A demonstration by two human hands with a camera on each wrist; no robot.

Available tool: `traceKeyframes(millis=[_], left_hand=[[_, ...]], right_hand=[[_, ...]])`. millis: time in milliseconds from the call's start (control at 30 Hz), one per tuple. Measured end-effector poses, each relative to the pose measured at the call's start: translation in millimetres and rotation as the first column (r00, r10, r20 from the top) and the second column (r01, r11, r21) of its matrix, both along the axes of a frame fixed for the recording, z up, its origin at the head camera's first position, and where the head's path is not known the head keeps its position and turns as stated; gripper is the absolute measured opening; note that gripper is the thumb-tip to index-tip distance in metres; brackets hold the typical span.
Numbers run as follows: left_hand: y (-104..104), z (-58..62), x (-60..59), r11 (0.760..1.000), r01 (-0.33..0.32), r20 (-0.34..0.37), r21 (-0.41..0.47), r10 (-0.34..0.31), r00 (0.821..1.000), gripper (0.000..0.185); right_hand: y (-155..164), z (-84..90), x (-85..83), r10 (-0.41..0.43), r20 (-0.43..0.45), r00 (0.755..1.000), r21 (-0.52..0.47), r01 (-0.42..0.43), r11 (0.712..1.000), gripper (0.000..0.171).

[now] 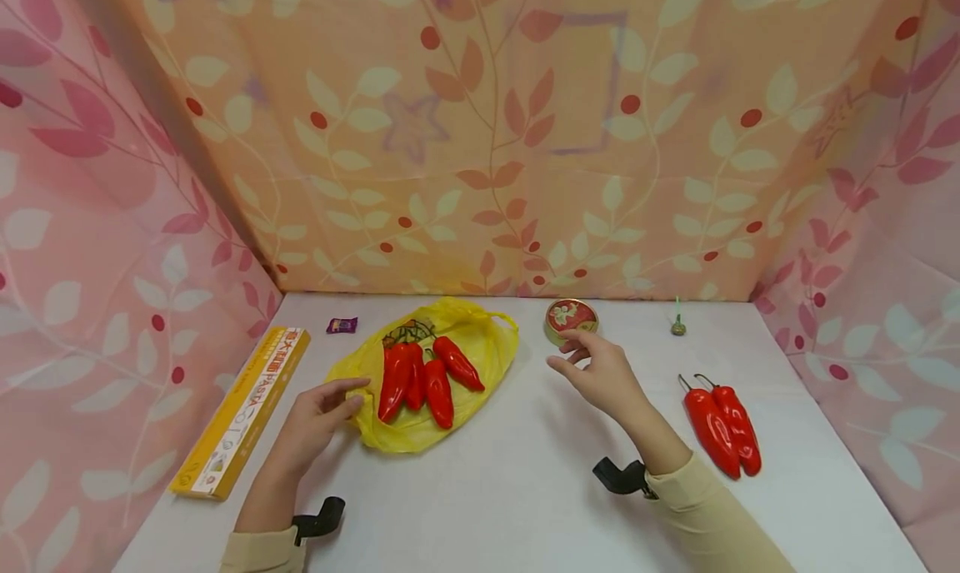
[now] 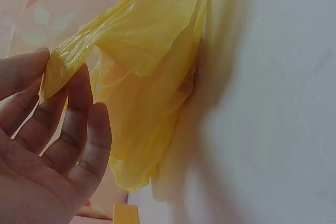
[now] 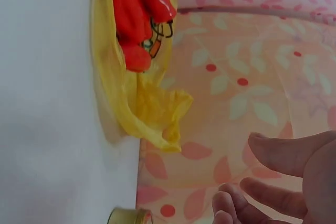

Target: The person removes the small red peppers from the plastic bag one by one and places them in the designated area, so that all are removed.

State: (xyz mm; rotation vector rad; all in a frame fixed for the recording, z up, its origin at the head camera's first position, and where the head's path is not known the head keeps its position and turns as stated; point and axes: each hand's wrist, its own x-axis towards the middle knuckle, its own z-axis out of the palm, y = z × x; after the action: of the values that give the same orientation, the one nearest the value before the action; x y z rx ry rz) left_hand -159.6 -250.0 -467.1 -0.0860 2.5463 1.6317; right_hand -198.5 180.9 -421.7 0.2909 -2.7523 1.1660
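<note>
left hand (image 1: 318, 411) pinches yellow bag (image 1: 420, 427) beside box (image 1: 240, 411) reading "pasta"; right hand (image 1: 600, 373) hovers, fingers relaxed.

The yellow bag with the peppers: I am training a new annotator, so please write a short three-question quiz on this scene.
1. True or false: the left hand grips the edge of the yellow bag.
2. How many red peppers lie on the bag?
A. two
B. four
C. six
3. What holds the right hand?

Key:
1. True; the left wrist view shows the fingers pinching the plastic.
2. B; two more peppers lie on the table to the right.
3. Nothing; it hovers open near the round tin.
</note>
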Motion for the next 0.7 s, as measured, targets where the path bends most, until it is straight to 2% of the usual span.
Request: traceKeyframes(millis=[367, 700], left_hand=[[-1.9, 0.8, 0.1, 1.000, 0.007, 0.026, -0.007, -0.007, 1.000, 0.040], [-2.3, 3.3, -1.5, 1.000, -0.006, 0.035, 0.014, 0.006, 0.999, 0.039]], right_hand=[[-36.0, -6.5, -16.9, 0.091, 0.084, 0.992, -0.073, -0.085, 0.994, 0.047], [-78.1, -11.4, -36.8, 0.163, 0.177, 0.971, -0.122, -0.142, 0.982, 0.046]])
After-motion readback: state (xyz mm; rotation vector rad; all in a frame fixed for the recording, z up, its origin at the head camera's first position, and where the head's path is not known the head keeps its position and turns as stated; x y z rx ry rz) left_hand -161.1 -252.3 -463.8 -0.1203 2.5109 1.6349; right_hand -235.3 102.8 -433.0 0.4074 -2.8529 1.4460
